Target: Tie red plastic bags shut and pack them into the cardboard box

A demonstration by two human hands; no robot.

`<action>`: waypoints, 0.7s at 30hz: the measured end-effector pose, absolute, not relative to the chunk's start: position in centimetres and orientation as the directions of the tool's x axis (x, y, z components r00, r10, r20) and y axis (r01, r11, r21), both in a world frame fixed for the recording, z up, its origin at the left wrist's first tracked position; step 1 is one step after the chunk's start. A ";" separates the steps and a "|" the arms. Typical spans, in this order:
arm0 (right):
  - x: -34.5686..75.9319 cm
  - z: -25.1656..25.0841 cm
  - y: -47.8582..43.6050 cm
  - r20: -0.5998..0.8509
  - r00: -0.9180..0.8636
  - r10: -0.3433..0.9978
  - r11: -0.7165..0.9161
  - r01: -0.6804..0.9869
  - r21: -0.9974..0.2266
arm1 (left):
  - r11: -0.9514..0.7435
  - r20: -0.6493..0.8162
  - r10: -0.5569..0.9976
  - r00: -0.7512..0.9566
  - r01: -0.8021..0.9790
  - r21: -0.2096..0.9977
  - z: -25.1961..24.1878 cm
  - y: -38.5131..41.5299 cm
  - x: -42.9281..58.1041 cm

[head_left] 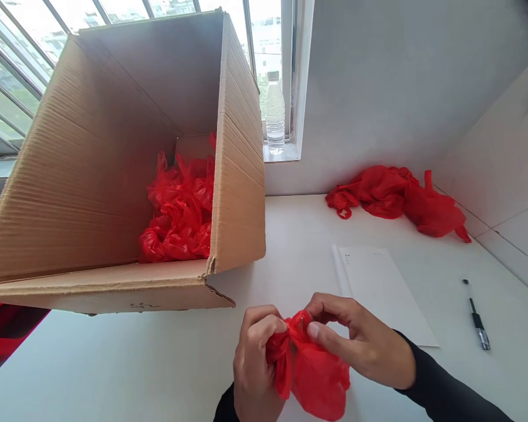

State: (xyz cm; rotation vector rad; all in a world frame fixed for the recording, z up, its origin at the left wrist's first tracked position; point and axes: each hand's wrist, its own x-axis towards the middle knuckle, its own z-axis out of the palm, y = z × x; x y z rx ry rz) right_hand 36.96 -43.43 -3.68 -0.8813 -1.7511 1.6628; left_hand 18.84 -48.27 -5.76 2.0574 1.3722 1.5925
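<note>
A red plastic bag [319,375] is bunched up between my two hands, low in the middle of the view. My left hand [257,360] wraps round its gathered left side, fingers curled in. At the upper part of the bag, my right hand [356,337] pinches the twisted plastic between thumb and fingers. The lower part of the bag hangs loose and puffed below the pinch. Whether anything is inside the bag cannot be made out.
A large open cardboard box [240,176] holds several crumpled red bags [180,217]. More red bags [391,196] lie by the wall on the white table [158,357]. A paper pad [378,287] and a pen [479,322] rest at right. A water bottle [275,114] stands on the sill.
</note>
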 end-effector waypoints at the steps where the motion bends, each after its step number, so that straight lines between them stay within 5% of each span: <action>1: 37.0 -3.6 -43.4 -0.020 -0.601 0.799 0.011 0.048 -0.999 | -0.543 0.651 0.759 -0.009 0.543 0.641 -5.7 -48.3 18.8; 8: 37.1 -3.4 -43.9 -0.046 -0.456 0.889 -0.110 -0.116 -0.987 | -0.519 0.577 0.800 0.162 0.669 0.532 -5.4 -49.0 18.6; 14: 39.6 -5.3 -44.1 -0.124 -0.268 0.955 -0.119 0.036 -0.992 | -0.493 0.397 0.853 0.338 0.772 0.401 -8.2 -51.6 15.6; 17: 41.6 -7.5 -44.1 -0.223 -0.128 0.966 -0.212 0.092 -0.973 | -0.352 0.311 0.920 0.238 0.850 0.392 -9.6 -53.4 13.3; 21: 41.3 -8.7 -45.4 -0.310 -0.212 0.927 -0.270 0.196 -0.943 | -0.355 0.292 0.922 0.256 0.862 0.363 -10.0 -54.1 13.5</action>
